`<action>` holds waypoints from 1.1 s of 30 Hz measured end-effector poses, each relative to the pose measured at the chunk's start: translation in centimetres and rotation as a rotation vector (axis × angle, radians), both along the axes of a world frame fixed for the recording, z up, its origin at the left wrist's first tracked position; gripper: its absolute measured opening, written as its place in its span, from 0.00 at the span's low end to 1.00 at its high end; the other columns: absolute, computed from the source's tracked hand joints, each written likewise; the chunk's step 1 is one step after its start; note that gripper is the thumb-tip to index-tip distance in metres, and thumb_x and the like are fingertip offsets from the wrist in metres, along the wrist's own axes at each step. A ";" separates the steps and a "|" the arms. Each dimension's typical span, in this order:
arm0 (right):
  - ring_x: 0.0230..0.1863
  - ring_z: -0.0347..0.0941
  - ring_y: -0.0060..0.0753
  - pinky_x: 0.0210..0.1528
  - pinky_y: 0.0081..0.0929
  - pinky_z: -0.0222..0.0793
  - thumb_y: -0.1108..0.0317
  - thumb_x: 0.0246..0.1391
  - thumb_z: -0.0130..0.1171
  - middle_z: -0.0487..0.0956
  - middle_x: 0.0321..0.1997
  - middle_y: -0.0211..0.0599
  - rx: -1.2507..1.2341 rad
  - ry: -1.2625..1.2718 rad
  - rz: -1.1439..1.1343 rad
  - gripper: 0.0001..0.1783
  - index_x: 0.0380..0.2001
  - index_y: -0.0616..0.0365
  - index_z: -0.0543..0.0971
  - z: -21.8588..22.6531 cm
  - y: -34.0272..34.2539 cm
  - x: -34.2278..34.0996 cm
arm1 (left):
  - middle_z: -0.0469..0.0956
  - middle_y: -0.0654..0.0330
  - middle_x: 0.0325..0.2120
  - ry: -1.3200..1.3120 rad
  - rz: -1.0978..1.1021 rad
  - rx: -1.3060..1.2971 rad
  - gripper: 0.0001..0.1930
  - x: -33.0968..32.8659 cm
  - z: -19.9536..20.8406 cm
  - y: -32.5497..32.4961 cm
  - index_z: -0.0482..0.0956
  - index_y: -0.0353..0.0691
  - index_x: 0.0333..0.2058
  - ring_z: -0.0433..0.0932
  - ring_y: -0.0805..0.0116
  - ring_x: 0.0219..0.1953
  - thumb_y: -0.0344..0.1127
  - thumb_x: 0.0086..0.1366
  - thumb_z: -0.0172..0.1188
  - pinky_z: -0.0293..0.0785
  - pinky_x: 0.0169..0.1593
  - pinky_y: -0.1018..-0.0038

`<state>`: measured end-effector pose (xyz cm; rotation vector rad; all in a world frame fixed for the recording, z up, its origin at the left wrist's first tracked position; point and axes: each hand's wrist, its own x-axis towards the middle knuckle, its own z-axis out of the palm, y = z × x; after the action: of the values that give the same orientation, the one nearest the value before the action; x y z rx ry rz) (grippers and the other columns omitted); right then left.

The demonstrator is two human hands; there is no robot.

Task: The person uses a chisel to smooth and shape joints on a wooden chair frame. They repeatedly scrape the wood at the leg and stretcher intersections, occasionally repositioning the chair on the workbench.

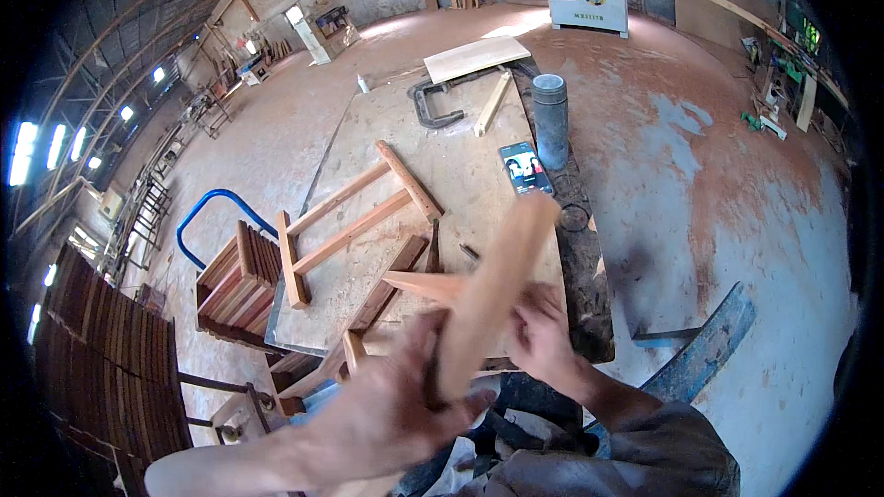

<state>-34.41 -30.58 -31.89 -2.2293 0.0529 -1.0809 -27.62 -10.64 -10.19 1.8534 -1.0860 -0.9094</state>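
A thick wooden bar [502, 290], blurred by motion, stands tilted in front of me. My left hand [391, 400] is wrapped round its lower part. On the bar's far right side, my right hand [545, 336] is close against it with curled fingers; what they hold is partly hidden. A pale, tapering wooden piece [424, 285] shows left of the bar; whether the two are joined cannot be told. On the workbench [368, 143] lies a wooden frame [350, 212] with two rails between end pieces. A darker wooden piece [387, 285] rests nearer me.
A phone [525, 168] with a lit screen and a dark cylindrical flask [550, 120] stand near the bench's right edge. A C-clamp [428, 106] and a board [474, 59] lie at its far end. Slatted wooden parts [244, 276] are stacked left. A blue metal piece [704, 350] is at right.
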 end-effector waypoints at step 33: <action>0.58 0.76 0.35 0.59 0.35 0.77 0.70 0.75 0.44 0.74 0.67 0.51 1.487 0.538 0.820 0.23 0.67 0.70 0.58 -6.5 8.8 -15.1 | 0.81 0.42 0.41 -0.831 0.317 0.405 0.21 22.3 -22.9 5.3 0.78 0.34 0.47 0.79 0.37 0.46 0.44 0.62 0.69 0.76 0.51 0.49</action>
<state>-49.48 -21.80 -38.40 -0.8848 0.1086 0.1448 -5.32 -5.29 -33.05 2.7659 -1.0530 -0.1430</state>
